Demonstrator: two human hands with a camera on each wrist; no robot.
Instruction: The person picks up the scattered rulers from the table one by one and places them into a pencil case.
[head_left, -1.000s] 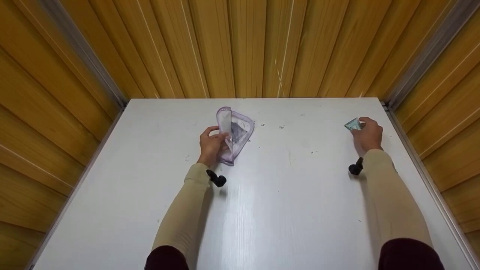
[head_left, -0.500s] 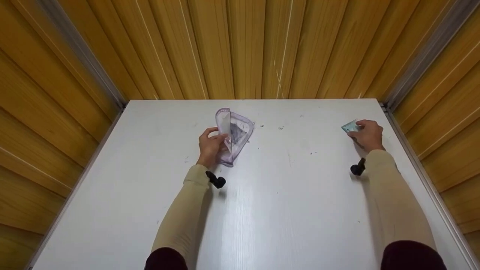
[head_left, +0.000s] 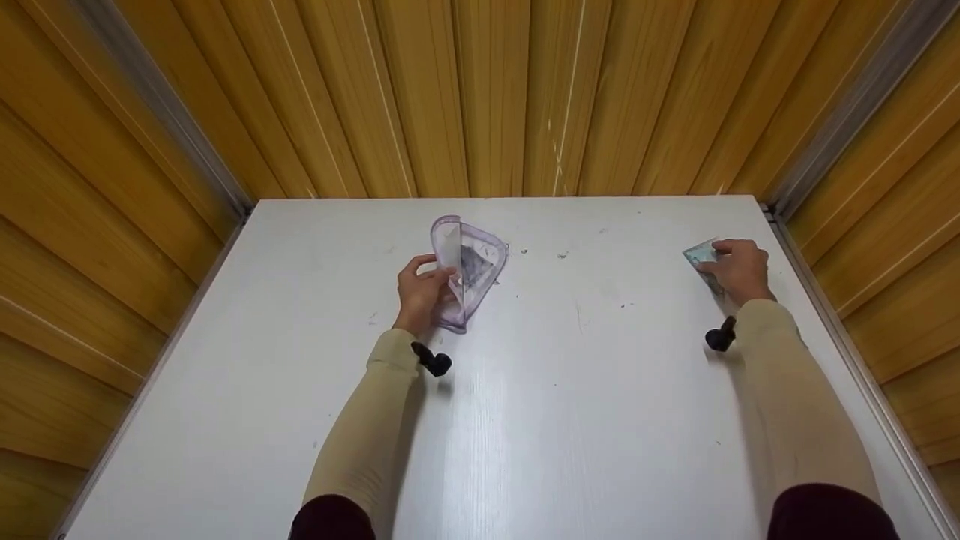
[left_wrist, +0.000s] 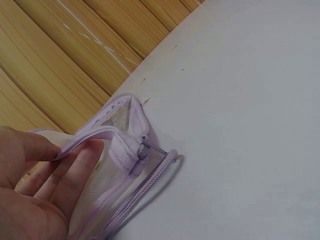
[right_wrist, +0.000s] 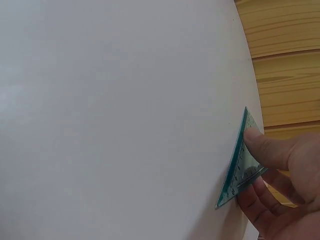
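My left hand (head_left: 421, 291) pinches the edge of a clear zip pouch (head_left: 487, 289) with lilac trim, thumb on one side and fingers on the other. In the left wrist view the pouch's mouth gapes, and its zipper pull (left_wrist: 143, 149) and a lilac cord loop (left_wrist: 145, 192) hang at the near end. A dark patch shows inside the pouch in the head view. Far to the right, my right hand (head_left: 739, 270) holds a clear teal set square (right_wrist: 242, 162) between thumb and fingers. The triangle is tilted, its ruled edge facing the right wrist camera, a shadow beneath it.
Both hands are over a white table (head_left: 555, 420) with small scuff marks. Wood-patterned panels (head_left: 495, 97) rise behind its far edge and along both sides, with grey metal strips at the corners. Black wrist mounts (head_left: 720, 335) stick out from the sleeves.
The set square has turned and tilted in my right hand, and the right wrist has shifted slightly right and nearer. My left hand and the pouch stay put.
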